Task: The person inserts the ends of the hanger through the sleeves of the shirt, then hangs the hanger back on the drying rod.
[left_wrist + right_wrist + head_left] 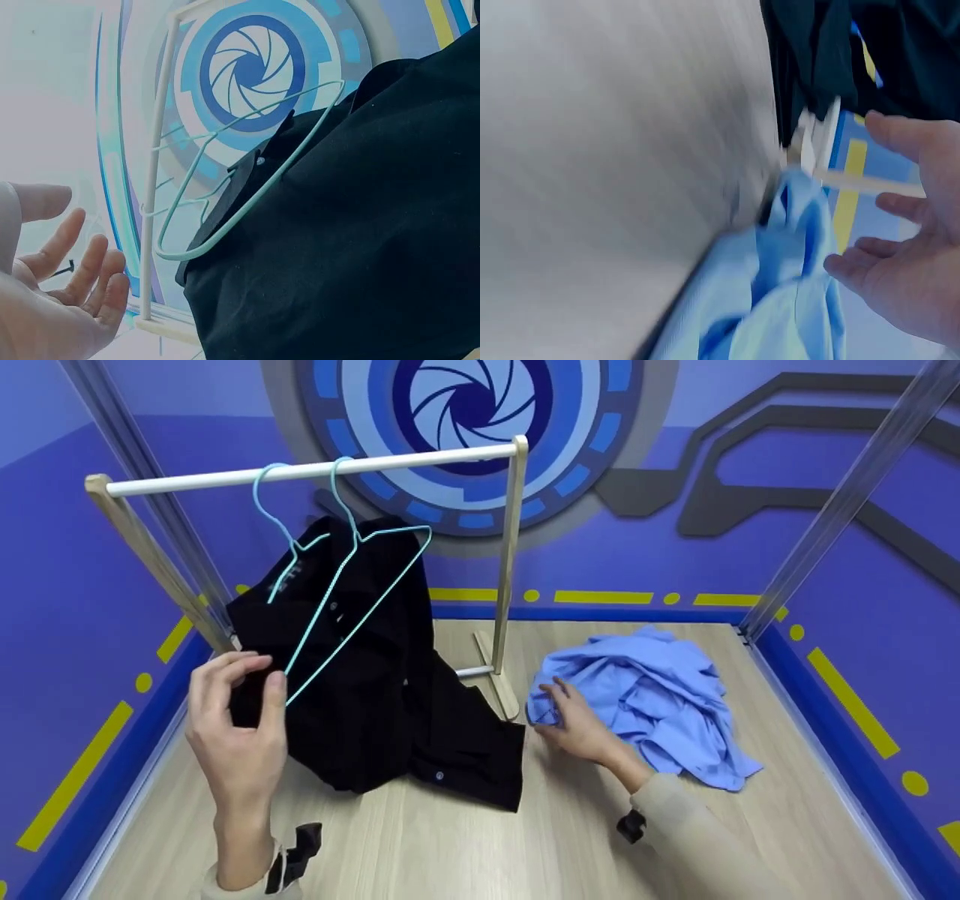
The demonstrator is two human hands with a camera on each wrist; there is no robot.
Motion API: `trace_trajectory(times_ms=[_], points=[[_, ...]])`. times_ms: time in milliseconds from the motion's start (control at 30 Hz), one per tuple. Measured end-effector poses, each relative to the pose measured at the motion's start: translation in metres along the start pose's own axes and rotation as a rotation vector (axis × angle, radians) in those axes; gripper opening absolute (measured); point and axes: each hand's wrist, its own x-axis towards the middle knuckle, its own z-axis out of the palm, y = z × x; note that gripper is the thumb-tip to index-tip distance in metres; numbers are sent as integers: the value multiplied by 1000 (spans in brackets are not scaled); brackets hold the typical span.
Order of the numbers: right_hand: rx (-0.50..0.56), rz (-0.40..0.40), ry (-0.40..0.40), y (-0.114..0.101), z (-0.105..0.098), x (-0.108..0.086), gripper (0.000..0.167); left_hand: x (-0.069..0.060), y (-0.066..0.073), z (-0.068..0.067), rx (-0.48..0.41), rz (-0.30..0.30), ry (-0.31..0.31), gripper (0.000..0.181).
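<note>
A black garment [360, 675] hangs on one light-blue hanger [270, 510] at the left of the rack. In front of it a second hanger [330, 607] hangs from the same bar with nothing on it. My left hand [240, 727] is beside the hangers' lower left ends, fingers bent loosely and apart from the thumb; the left wrist view shows the hand [71, 292] holding nothing. Over the left edge of a crumpled blue garment [645, 697] is my right hand [581, 727], fingers spread; whether it touches the cloth [780, 300] I cannot tell.
The rack has a white bar [420, 460] and wooden posts [510, 547], with a wooden foot [495, 682] between the two garments. A black sleeve [472, 742] lies on the wooden tabletop [450, 855]. Blue walls [600, 562] with yellow marks stand around.
</note>
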Motion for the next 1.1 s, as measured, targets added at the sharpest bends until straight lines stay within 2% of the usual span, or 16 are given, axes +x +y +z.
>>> trace_trajectory(times_ms=[167,333,567,767,900,1000,1100], points=[[-24,45,49,17,-22,3,73,-1,5,3,-20,44,0,14],[-51,126,70,34,-40,1,78,-7,8,6,-27,72,-42,13],[-74,186,119,52,-53,-4,77,-18,-3,10,-18,141,-107,13],[-126,195,232,60,-56,-5,69,-26,-15,16,-37,176,-216,15],[-197,229,310,64,-58,-5,71,-32,-20,20,-24,194,-306,17],[-249,266,307,68,-62,-5,80,-37,-23,24,-11,210,-372,18],[-262,313,248,72,-68,-6,90,-41,-25,27,-9,211,-445,19]])
